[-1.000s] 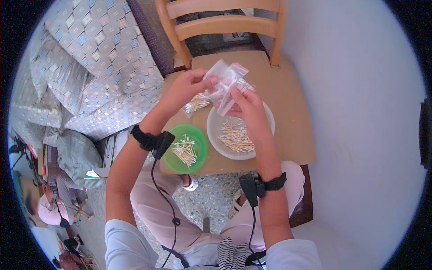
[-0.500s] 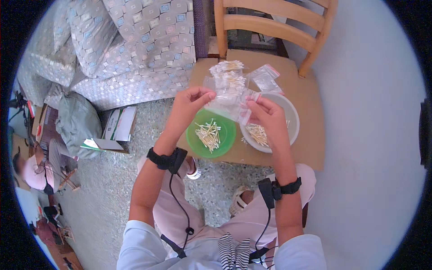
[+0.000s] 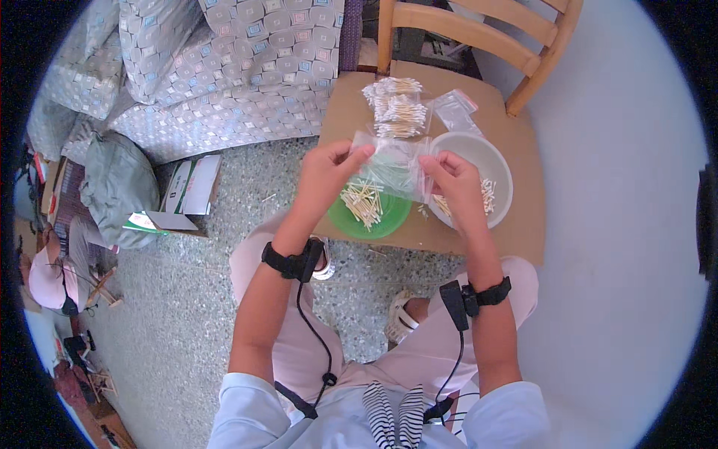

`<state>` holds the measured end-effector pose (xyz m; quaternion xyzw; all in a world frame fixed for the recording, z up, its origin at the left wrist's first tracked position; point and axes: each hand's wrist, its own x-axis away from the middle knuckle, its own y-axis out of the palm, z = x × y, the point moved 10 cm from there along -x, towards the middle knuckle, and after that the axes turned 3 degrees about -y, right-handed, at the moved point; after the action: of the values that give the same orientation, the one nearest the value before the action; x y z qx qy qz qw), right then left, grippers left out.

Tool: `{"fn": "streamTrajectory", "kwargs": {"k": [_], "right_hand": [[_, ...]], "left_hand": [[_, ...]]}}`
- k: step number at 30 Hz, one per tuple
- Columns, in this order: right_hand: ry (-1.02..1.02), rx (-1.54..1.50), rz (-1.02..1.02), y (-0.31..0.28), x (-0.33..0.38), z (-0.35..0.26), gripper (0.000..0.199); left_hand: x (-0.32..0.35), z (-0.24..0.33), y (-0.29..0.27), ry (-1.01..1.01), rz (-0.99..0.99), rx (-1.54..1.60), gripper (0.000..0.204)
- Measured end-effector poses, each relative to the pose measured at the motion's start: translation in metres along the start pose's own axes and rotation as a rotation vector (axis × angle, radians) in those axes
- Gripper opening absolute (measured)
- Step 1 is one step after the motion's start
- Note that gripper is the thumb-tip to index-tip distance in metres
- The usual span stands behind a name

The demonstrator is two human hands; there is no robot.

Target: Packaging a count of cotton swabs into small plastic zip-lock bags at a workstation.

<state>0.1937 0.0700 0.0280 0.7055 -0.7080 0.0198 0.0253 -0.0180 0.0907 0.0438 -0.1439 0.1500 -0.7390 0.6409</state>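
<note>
A clear plastic zip bag (image 3: pixel 394 159) is stretched between my two hands above the bowls. My left hand (image 3: pixel 327 173) pinches its left end between thumb and fingers. At the other end, my right hand (image 3: pixel 455 184) grips the bag's edge. Below and partly behind the bag stands a green bowl (image 3: pixel 374 228) with loose cotton swabs (image 3: pixel 362 204) in it. A white bowl (image 3: pixel 502 166), partly hidden by my right hand, holds more cotton swabs (image 3: pixel 488 196). Beyond the bag lie bundles of cotton swabs (image 3: pixel 398 108) in clear bags.
Flat clear bags (image 3: pixel 455 112) lie near the back of the wooden chair (image 3: pixel 464 38), whose seat carries brown cardboard (image 3: pixel 516 224). A wall (image 3: pixel 621 224) runs along the right. An opened carton (image 3: pixel 196 187) and a grey-green bag (image 3: pixel 120 179) stand on the floor at left. Another person (image 3: pixel 56 280) sits farther left.
The chair and bowls appear shifted up and right as my view moved. Both hands still hold the plastic bag, which now looks flatter and more level.
</note>
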Motion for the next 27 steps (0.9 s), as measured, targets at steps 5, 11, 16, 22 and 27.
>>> {"fn": "streamTrajectory", "kwargs": {"k": [5, 11, 16, 22, 27], "right_hand": [[-0.131, 0.024, 0.074, -0.002, -0.002, -0.009, 0.022], [-0.099, -0.032, -0.013, 0.019, -0.002, -0.005, 0.022], [-0.107, -0.065, -0.013, 0.019, -0.003, -0.01, 0.021], [-0.086, -0.173, 0.018, 0.006, 0.001, -0.008, 0.02], [-0.147, -0.266, -0.004, 0.02, 0.006, -0.019, 0.019]], "left_hand": [[0.024, 0.047, -0.029, 0.408, 0.531, -0.101, 0.024], [0.03, 0.064, 0.029, 0.53, 0.094, -0.259, 0.025], [-0.006, 0.032, 0.029, 0.272, 0.07, -0.081, 0.023], [-0.072, 0.066, -0.001, 0.322, 0.2, -0.139, 0.021], [-0.155, 0.11, -0.004, 0.445, 0.244, -0.188, 0.023]]}}
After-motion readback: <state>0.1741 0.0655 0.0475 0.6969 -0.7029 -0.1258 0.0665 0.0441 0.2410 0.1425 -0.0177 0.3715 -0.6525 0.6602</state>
